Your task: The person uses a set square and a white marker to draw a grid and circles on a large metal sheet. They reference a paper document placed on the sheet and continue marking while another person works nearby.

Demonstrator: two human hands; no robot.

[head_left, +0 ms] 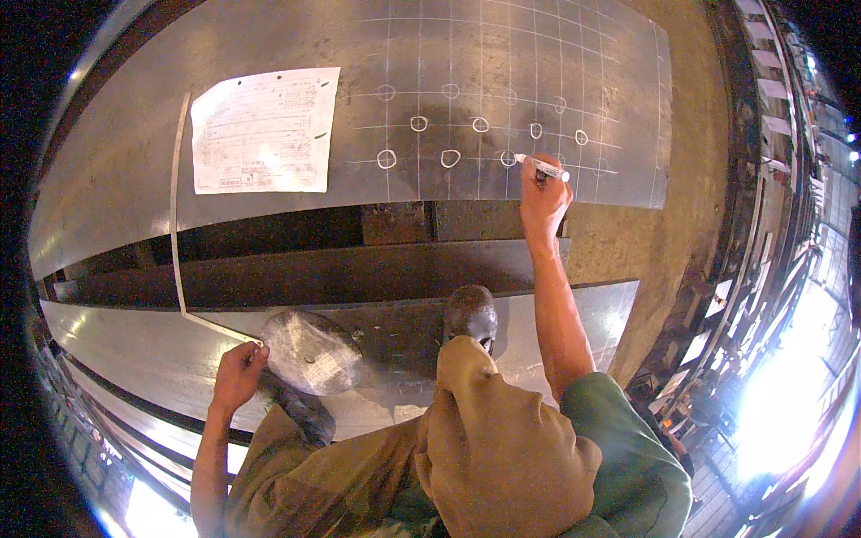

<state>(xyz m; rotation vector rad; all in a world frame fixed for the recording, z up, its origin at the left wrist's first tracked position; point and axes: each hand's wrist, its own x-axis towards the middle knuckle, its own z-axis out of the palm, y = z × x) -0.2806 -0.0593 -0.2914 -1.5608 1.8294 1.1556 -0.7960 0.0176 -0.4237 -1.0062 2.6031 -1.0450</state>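
My right hand [545,202] grips a white paint marker [547,167]. The marker's tip touches a white circle [508,158] drawn on the large grey metal plate [269,45]. Thin white grid lines and several other drawn circles cover the plate's right part. At lower left, the fingers of my left hand [238,377] pinch the near end of a thin pale measuring tape [174,224]. From there the tape runs left, bends sharply, and continues over the gap onto the large plate. A printed drawing sheet [260,134] lies on the plate left of the grid.
A nearer metal plate [126,332] lies across a dark gap. My boot [472,314] rests on it, and a pale, scuffed rounded thing [309,352] lies by my left hand. Brownish floor [628,251] shows at right, beside long dark stacked pieces.
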